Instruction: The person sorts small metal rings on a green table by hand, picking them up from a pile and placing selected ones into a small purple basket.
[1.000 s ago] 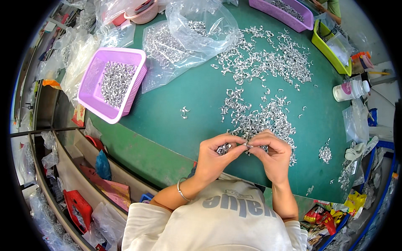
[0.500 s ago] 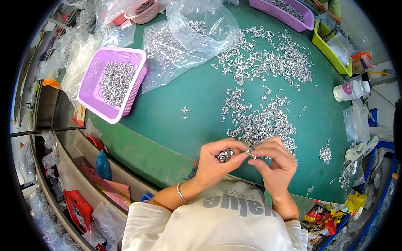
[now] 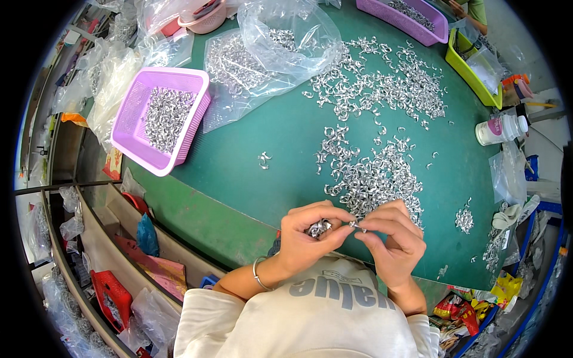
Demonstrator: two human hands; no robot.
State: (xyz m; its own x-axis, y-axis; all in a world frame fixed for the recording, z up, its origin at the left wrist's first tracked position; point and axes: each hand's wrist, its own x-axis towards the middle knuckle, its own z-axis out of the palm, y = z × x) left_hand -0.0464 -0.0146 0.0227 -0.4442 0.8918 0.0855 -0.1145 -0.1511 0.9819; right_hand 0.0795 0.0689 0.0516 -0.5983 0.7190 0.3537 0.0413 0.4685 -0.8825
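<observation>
Fingers (image 3: pixel 332 213) of your left hand (image 3: pixel 300 234) and right hand (image 3: pixel 395 241) pinch a small metal piece (image 3: pixel 357 226) together, while uncurling the left could spill its cupped pieces (image 3: pixel 319 228).

Small metal piece (image 3: pixel 357 226): bright, silvery and slim, it is held at its left by the fingertips of my left hand (image 3: pixel 301 234) and at its right by those of my right hand (image 3: pixel 395 237). Its finer shape, and whether it is one part or two joined, is too small to tell. Metal cluster (image 3: pixel 319 228): several shiny, curved silvery parts, bunched together at mixed angles, lie in the curl of my left hand, just left of the piece and apart from it, partly hidden by my fingers.
</observation>
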